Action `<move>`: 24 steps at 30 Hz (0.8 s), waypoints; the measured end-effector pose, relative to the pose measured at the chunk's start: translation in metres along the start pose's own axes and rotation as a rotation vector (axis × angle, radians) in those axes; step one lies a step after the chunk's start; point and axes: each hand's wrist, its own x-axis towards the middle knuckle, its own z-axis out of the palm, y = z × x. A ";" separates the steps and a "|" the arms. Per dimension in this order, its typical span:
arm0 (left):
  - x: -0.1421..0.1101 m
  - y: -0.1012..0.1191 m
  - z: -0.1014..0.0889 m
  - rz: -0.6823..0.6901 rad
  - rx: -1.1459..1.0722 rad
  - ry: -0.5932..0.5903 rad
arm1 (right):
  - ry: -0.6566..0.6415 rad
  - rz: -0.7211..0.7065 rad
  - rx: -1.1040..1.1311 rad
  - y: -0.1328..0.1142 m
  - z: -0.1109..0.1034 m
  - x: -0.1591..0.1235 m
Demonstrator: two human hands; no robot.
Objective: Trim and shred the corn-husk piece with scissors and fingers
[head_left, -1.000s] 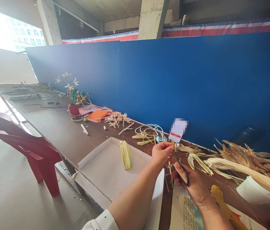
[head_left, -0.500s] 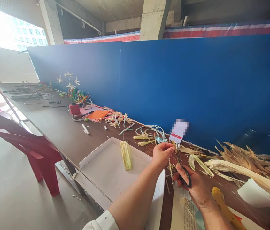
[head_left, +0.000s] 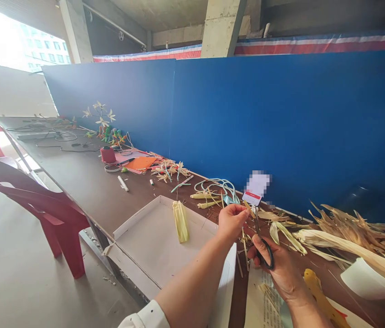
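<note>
My left hand (head_left: 232, 222) pinches a small strip of corn husk (head_left: 248, 207) between thumb and fingertips. Looped around the fingers of my right hand (head_left: 277, 262) are scissors with black handles (head_left: 269, 255). Their metal blades (head_left: 256, 221) point up and away, close beside the strip; whether they touch it I cannot tell. A bundled pale-green husk (head_left: 181, 223) lies in the shallow white box lid (head_left: 134, 269) to the left of my forearm. Loose husk pieces (head_left: 286, 232) are scattered beyond my right hand.
A phone (head_left: 253, 197) leans against the blue partition (head_left: 274, 114). Dry husks (head_left: 352, 223) and a white bowl (head_left: 370, 278) stand at right, near a yellow object (head_left: 318, 291). Orange paper (head_left: 140, 163), husk flowers (head_left: 166, 171) and cords (head_left: 218, 184) lie along the brown table (head_left: 93, 182). A red chair (head_left: 59, 218) stands left.
The whole view has shifted slightly. My left hand still pinches the husk strip, and the scissors stay in my right hand beside it. A patterned item at the far left has left view.
</note>
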 end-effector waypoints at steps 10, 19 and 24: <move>-0.001 0.002 0.003 -0.029 -0.055 0.010 | -0.020 0.002 -0.069 0.003 -0.003 0.002; -0.002 0.003 0.004 -0.054 -0.088 0.013 | 0.009 -0.036 -0.101 -0.003 0.004 -0.004; -0.001 0.001 0.003 -0.046 -0.067 0.007 | -0.015 -0.042 -0.131 -0.003 0.003 -0.004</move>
